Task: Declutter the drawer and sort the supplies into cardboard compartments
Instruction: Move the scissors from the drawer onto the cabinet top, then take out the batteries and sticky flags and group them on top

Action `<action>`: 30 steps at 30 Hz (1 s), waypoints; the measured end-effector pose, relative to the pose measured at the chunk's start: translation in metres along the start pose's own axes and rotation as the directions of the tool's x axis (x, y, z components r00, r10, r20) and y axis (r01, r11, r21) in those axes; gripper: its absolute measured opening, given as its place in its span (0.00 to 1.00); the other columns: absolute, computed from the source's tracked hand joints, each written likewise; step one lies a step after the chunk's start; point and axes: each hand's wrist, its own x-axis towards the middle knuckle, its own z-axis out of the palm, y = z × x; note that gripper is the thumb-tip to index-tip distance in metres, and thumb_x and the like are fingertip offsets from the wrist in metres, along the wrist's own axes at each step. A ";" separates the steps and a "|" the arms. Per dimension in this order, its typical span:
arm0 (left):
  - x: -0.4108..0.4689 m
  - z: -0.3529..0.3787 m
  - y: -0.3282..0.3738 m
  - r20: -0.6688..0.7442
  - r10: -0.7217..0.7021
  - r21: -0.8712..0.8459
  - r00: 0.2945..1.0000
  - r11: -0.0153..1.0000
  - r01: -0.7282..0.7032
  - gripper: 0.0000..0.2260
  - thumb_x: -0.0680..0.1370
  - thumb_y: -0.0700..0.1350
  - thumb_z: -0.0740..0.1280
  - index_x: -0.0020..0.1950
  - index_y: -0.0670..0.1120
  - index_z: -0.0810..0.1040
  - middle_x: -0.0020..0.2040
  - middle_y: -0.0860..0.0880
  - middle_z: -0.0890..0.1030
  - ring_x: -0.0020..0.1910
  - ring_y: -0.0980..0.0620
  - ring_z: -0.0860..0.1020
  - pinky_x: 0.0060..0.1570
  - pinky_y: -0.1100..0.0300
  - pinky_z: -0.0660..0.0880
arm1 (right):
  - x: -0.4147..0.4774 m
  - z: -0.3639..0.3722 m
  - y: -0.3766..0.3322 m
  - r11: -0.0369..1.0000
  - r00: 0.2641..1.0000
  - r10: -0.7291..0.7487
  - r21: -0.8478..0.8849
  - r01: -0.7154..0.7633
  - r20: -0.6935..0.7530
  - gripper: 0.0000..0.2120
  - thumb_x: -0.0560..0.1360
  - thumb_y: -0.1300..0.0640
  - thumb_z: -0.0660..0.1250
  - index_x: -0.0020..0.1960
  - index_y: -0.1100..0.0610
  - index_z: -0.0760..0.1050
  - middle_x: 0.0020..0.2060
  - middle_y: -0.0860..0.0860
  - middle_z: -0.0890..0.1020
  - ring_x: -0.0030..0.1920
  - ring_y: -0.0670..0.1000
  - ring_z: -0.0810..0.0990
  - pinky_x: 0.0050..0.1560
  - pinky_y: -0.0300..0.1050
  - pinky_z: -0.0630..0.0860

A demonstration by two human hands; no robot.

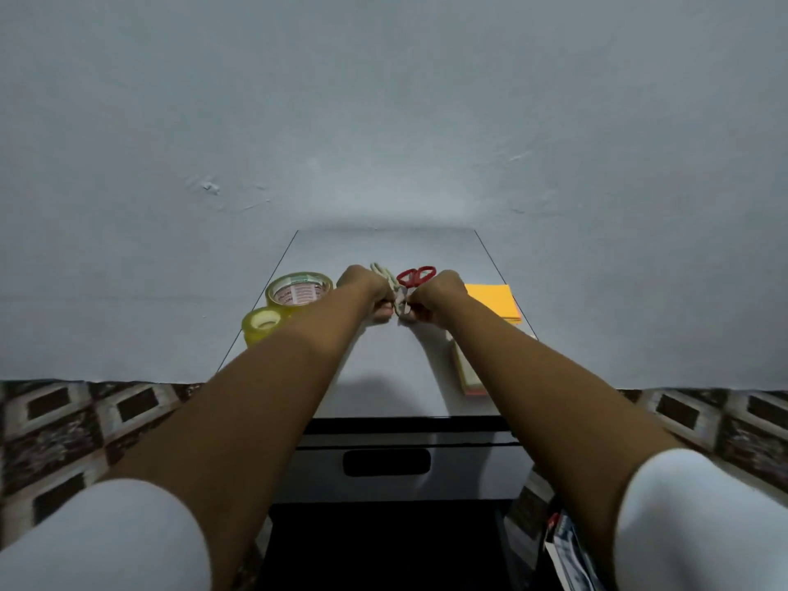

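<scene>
**Spotter:** Give me the layout, left to right.

**Operator:** At the left edge of the smooth white worktop [383, 377] I see a small glossy roll of yellowish clear tape [261, 325]. Just behind it is a larger clear tape roll with a red-printed core [298, 288]. Both are rings lying flat.

**Spotter:** And the grips?

**Operator:** My left grip [367, 292] is curled tight on a pale cream looped bundle [394, 292] at mid-worktop. My right grip [439, 294] pinches the same bundle from the other side. It's too small for me to tell whether it's cord or something stiffer. Just beyond it lie red plastic-handled scissors [415, 276], untouched.

**Spotter:** And the right edge?

**Operator:** There's a flat square orange paper pad [494, 302] there. Nearer the front right corner is a thicker block of pale yellow notes with a pink bottom layer [467, 373]. Both are matte and sharp-cornered.

**Spotter:** How will you handle the bundle?

**Operator:** I judge I'm tidying it before sorting. I'd hold one end firmly, work the other gently, and keep it low over the worktop so the loops don't snag the scissor handles. The grey drawer front with the dark recessed handle [386, 462] looks shut below the front edge, and I can't see any cardboard compartments.
</scene>
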 end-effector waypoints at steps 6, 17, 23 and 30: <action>0.008 0.004 0.000 -0.064 0.057 0.022 0.996 0.998 -0.056 0.08 0.72 0.26 0.64 0.43 0.37 0.73 0.41 0.37 0.75 0.35 0.43 0.77 0.16 0.61 0.72 | 0.011 -0.001 0.005 0.935 0.971 -0.210 -0.312 0.166 -0.111 0.13 0.75 0.62 0.66 0.59 0.65 0.72 0.57 0.59 0.78 0.58 0.57 0.76 0.52 0.40 0.76; -0.044 -0.008 -0.009 0.014 0.236 0.076 0.972 0.969 -0.237 0.08 0.74 0.31 0.63 0.52 0.34 0.76 0.42 0.36 0.77 0.36 0.43 0.76 0.43 0.49 0.79 | -0.028 -0.021 0.013 0.972 0.975 -0.216 -0.080 0.219 0.041 0.11 0.69 0.68 0.68 0.51 0.69 0.76 0.45 0.63 0.80 0.46 0.59 0.81 0.47 0.53 0.81; -0.133 -0.034 -0.057 0.134 0.408 0.057 0.903 0.907 -0.418 0.07 0.76 0.38 0.67 0.53 0.42 0.79 0.43 0.45 0.80 0.38 0.53 0.78 0.34 0.66 0.77 | -0.122 -0.046 0.042 0.960 0.940 -0.279 0.030 0.278 0.194 0.07 0.75 0.66 0.65 0.52 0.67 0.77 0.36 0.57 0.79 0.38 0.54 0.79 0.42 0.43 0.80; -0.186 -0.050 -0.167 0.243 0.400 0.205 0.884 0.869 -0.450 0.07 0.75 0.41 0.69 0.52 0.46 0.80 0.36 0.53 0.80 0.31 0.63 0.77 0.33 0.70 0.74 | -0.184 -0.057 0.139 0.963 0.899 -0.188 -0.108 0.249 0.396 0.04 0.75 0.66 0.66 0.48 0.60 0.76 0.32 0.52 0.78 0.28 0.41 0.79 0.35 0.35 0.78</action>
